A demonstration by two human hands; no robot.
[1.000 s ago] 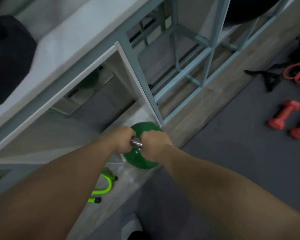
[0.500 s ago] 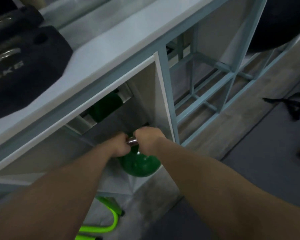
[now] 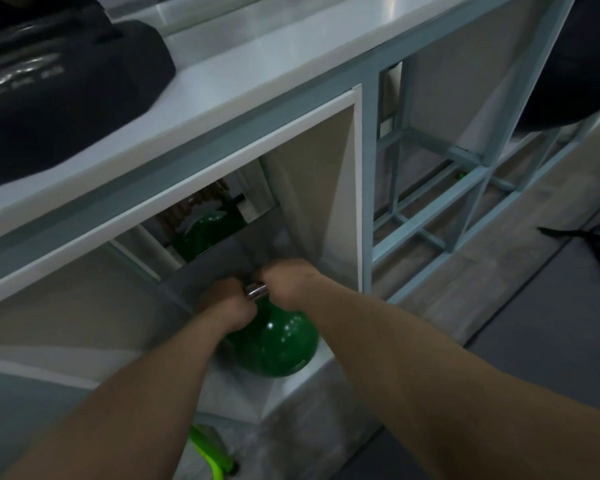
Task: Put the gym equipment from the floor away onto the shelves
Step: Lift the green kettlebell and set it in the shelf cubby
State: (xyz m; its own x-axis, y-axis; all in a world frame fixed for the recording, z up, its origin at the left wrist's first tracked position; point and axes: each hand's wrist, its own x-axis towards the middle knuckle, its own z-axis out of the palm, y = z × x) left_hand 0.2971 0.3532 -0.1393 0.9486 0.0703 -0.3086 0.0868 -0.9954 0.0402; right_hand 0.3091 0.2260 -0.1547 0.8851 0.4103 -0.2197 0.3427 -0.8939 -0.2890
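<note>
A glossy green kettlebell (image 3: 274, 344) with a chrome handle (image 3: 256, 291) sits at the front of a white shelf compartment (image 3: 329, 216). My left hand (image 3: 227, 301) and my right hand (image 3: 288, 280) both grip the handle from either side. The ball's lower part rests at or just above the compartment floor near its front lip; I cannot tell if it touches. A mirror-like back panel shows the kettlebell's green reflection (image 3: 205, 230).
A black weight plate (image 3: 59, 81) lies on the white shelf top (image 3: 257, 64). Open blue-framed cells (image 3: 430, 188) stand to the right, with a dark ball (image 3: 575, 71) above. A lime-green bar (image 3: 212, 452) lies on the floor below; black straps (image 3: 589, 240) lie on the grey mat.
Both hands have carried the kettlebell from the shelf's front corner up and into the white compartment. My view has swung left and closer, so the red dumbbells have left the frame.
</note>
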